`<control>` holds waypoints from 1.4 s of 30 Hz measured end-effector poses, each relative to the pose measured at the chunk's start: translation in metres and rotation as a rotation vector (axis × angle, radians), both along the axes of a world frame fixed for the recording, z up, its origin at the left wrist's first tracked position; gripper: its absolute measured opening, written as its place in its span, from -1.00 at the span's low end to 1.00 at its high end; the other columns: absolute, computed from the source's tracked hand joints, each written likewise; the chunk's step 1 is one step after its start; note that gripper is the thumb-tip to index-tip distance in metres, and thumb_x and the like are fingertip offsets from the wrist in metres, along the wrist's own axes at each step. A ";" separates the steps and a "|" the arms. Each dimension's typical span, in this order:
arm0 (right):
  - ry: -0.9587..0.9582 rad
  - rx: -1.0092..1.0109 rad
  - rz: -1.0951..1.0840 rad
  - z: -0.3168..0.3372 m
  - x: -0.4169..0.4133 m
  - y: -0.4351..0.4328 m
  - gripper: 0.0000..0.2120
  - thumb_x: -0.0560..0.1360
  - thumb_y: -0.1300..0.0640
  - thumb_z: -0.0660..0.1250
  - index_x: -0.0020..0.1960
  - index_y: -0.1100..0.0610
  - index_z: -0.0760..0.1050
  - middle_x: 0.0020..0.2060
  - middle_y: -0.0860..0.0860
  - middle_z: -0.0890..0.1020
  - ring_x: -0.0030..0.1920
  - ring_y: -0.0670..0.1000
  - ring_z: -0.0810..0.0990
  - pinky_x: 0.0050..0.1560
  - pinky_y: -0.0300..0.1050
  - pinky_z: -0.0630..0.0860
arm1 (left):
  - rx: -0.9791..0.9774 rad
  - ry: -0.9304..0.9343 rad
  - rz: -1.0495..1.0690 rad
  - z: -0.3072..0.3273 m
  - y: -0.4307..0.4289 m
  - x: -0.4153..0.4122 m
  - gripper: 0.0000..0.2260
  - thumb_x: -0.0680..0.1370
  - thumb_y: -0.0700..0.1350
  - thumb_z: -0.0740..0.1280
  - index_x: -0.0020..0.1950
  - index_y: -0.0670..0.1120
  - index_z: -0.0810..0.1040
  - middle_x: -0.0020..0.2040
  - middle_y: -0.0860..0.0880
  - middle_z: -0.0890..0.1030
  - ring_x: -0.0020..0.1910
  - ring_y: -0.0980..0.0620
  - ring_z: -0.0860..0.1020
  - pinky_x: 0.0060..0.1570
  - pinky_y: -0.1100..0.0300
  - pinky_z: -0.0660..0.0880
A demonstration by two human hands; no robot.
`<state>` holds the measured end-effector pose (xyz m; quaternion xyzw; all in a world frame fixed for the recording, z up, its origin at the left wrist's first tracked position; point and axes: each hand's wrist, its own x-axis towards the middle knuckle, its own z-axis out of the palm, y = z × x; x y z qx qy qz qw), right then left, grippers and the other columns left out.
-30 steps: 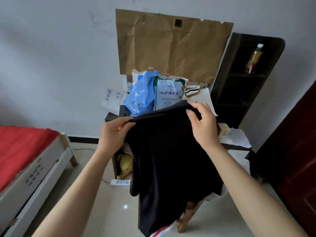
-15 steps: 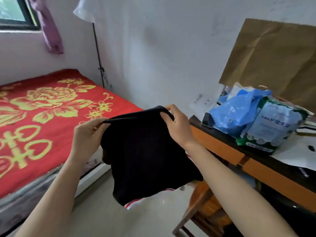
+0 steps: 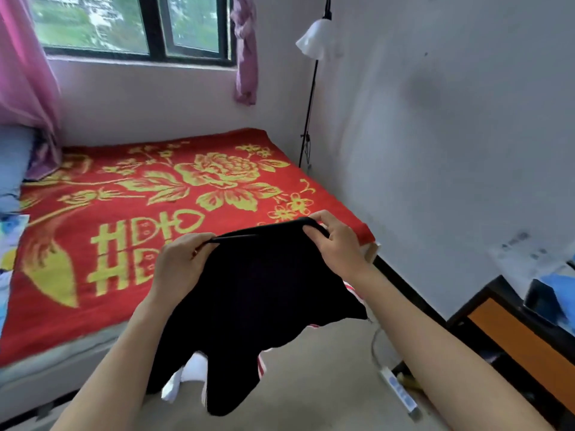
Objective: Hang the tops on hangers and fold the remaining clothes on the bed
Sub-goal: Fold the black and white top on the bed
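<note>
A black garment [image 3: 258, 306] with red and white trim at its lower edges hangs in front of me, above the floor beside the bed. My left hand [image 3: 182, 259] grips its top edge on the left. My right hand [image 3: 337, 244] pinches the same edge on the right. The bed [image 3: 109, 244], covered by a red blanket with a yellow flower pattern, lies just beyond the garment. No hanger is in view.
A dark desk with an orange drawer front [image 3: 510, 334] stands at the right. A power strip [image 3: 399, 391] lies on the floor near it. A floor lamp [image 3: 314, 45] stands in the corner by the bed. Folded cloths [image 3: 9, 244] lie at the bed's left edge.
My view has swung left from the desk to the bed and window. Both hands have kept their hold on the black garment and carried it toward the bed.
</note>
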<state>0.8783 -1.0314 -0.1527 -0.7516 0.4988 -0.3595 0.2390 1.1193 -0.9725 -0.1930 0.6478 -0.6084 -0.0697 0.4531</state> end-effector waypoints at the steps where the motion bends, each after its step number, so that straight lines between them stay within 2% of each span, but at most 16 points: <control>1: -0.013 0.014 0.015 -0.004 0.010 -0.005 -0.88 0.55 0.11 0.28 0.04 0.13 0.51 -0.25 -0.10 0.57 -0.20 -0.04 0.56 -0.13 -0.10 0.46 | 0.011 -0.010 0.000 -0.002 -0.002 0.011 -0.86 0.50 -0.30 0.35 0.02 -0.24 0.65 -0.06 -0.17 0.66 -0.07 -0.12 0.60 -0.03 0.04 0.47; 5: -0.029 0.089 0.129 -0.020 0.060 -0.020 -0.95 0.56 0.15 0.27 -0.01 0.11 0.49 -0.29 -0.11 0.57 -0.28 -0.03 0.57 -0.20 -0.02 0.50 | 0.058 -0.025 0.066 -0.017 -0.001 0.060 -0.86 0.50 -0.30 0.35 0.01 -0.20 0.66 -0.08 -0.14 0.67 -0.09 -0.14 0.61 -0.06 0.04 0.48; 8: -0.017 0.110 0.186 -0.029 0.089 -0.030 -0.91 0.57 0.14 0.25 0.02 0.13 0.49 -0.24 -0.02 0.59 -0.21 0.07 0.60 -0.14 0.10 0.53 | 0.105 -0.013 0.128 -0.025 -0.001 0.083 -0.85 0.50 -0.30 0.35 0.03 -0.23 0.65 -0.06 -0.15 0.67 -0.08 -0.06 0.59 -0.05 0.17 0.39; 11: -0.016 0.132 0.225 -0.035 0.115 -0.043 -0.91 0.57 0.13 0.24 0.03 0.11 0.48 -0.19 0.03 0.61 -0.17 0.10 0.60 -0.10 0.16 0.54 | 0.115 0.023 0.156 -0.033 0.000 0.101 -0.85 0.50 -0.32 0.35 0.03 -0.24 0.65 -0.06 -0.14 0.67 -0.11 -0.01 0.56 -0.06 0.20 0.37; 14: -0.007 0.158 0.282 -0.039 0.142 -0.061 -0.90 0.58 0.13 0.23 0.05 0.13 0.48 -0.19 0.05 0.61 -0.17 0.12 0.61 -0.10 0.15 0.55 | 0.117 0.036 0.198 -0.039 -0.002 0.122 -0.86 0.50 -0.32 0.35 0.02 -0.25 0.65 -0.06 -0.13 0.67 -0.10 0.00 0.57 -0.08 0.23 0.37; 16: -0.007 0.161 0.319 -0.040 0.160 -0.075 -0.89 0.58 0.14 0.23 0.06 0.14 0.48 -0.21 0.00 0.60 -0.18 0.09 0.61 -0.11 0.09 0.55 | 0.116 0.040 0.226 -0.040 -0.009 0.136 -0.86 0.50 -0.32 0.35 0.02 -0.23 0.65 -0.06 -0.11 0.67 -0.11 0.05 0.55 -0.11 0.28 0.37; 19: -0.022 0.148 0.366 -0.043 0.186 -0.099 -0.88 0.58 0.14 0.22 0.08 0.14 0.48 -0.23 -0.10 0.56 -0.17 0.03 0.59 -0.12 0.01 0.54 | 0.101 0.023 0.261 -0.037 -0.024 0.157 -0.86 0.50 -0.31 0.35 0.01 -0.22 0.66 -0.07 -0.11 0.68 -0.09 0.03 0.57 -0.09 0.26 0.37; 22: -0.024 0.147 0.388 -0.049 0.212 -0.131 -0.85 0.59 0.12 0.22 0.10 0.13 0.48 -0.19 -0.07 0.58 -0.13 0.04 0.61 -0.08 0.02 0.56 | 0.095 -0.029 0.289 -0.034 -0.047 0.180 -0.87 0.49 -0.31 0.36 0.00 -0.22 0.66 -0.09 -0.12 0.68 -0.09 0.00 0.60 -0.11 0.27 0.37; 26: -0.001 0.087 0.423 -0.049 0.261 -0.195 -0.83 0.59 0.09 0.22 0.12 0.13 0.47 -0.14 -0.01 0.60 -0.14 0.07 0.61 -0.09 0.11 0.56 | 0.099 -0.117 0.338 -0.021 -0.099 0.225 -0.88 0.50 -0.27 0.36 0.00 -0.21 0.66 -0.07 -0.12 0.68 -0.05 -0.07 0.61 -0.08 0.25 0.38; 31: -0.057 -0.006 0.447 -0.030 0.338 -0.290 -0.81 0.59 0.10 0.21 0.12 0.20 0.44 -0.19 0.00 0.55 -0.18 0.09 0.58 -0.15 0.05 0.51 | 0.046 -0.215 0.421 0.012 -0.198 0.289 -0.88 0.50 -0.30 0.34 -0.01 -0.27 0.64 -0.06 -0.23 0.66 -0.03 -0.20 0.60 -0.03 0.08 0.40; 33: -0.144 0.010 0.445 -0.017 0.369 -0.332 -0.84 0.59 0.15 0.21 0.10 0.22 0.43 -0.22 -0.01 0.53 -0.19 0.06 0.55 -0.14 -0.02 0.48 | 0.005 -0.271 0.475 0.030 -0.240 0.314 -0.88 0.49 -0.32 0.34 -0.02 -0.29 0.63 -0.07 -0.27 0.64 -0.05 -0.24 0.59 -0.05 0.09 0.35; 36: -0.253 0.016 0.446 -0.001 0.399 -0.380 -0.89 0.59 0.19 0.20 0.06 0.21 0.44 -0.19 0.00 0.52 -0.19 -0.02 0.51 -0.19 -0.24 0.42 | -0.040 -0.324 0.528 0.048 -0.283 0.332 -0.88 0.48 -0.32 0.34 -0.02 -0.29 0.63 -0.13 -0.28 0.62 -0.11 -0.25 0.58 -0.08 0.06 0.37; 39: -0.273 0.046 0.438 -0.015 0.412 -0.420 -0.96 0.58 0.24 0.19 -0.03 0.15 0.40 -0.22 -0.01 0.50 -0.22 -0.10 0.48 -0.26 -0.39 0.37 | -0.035 -0.301 0.486 0.025 -0.314 0.334 -0.84 0.49 -0.24 0.30 -0.03 -0.28 0.62 -0.16 -0.23 0.60 -0.15 -0.21 0.57 -0.11 0.08 0.41; 40: -0.256 0.071 0.424 -0.027 0.411 -0.425 -0.95 0.57 0.25 0.20 -0.05 0.14 0.40 -0.22 0.00 0.51 -0.20 -0.06 0.49 -0.24 -0.35 0.38 | 0.019 -0.272 0.451 0.010 -0.317 0.330 -0.80 0.48 -0.20 0.27 -0.03 -0.27 0.62 -0.16 -0.22 0.60 -0.15 -0.19 0.57 -0.12 0.14 0.39; 42: -0.171 0.154 0.362 -0.069 0.407 -0.444 -0.93 0.53 0.26 0.23 -0.06 0.12 0.43 -0.13 0.07 0.54 -0.07 0.07 0.51 -0.09 -0.14 0.41 | 0.222 -0.186 0.364 -0.034 -0.329 0.318 -0.79 0.50 -0.17 0.27 0.01 -0.25 0.62 -0.13 -0.20 0.58 -0.10 -0.17 0.57 -0.10 0.13 0.38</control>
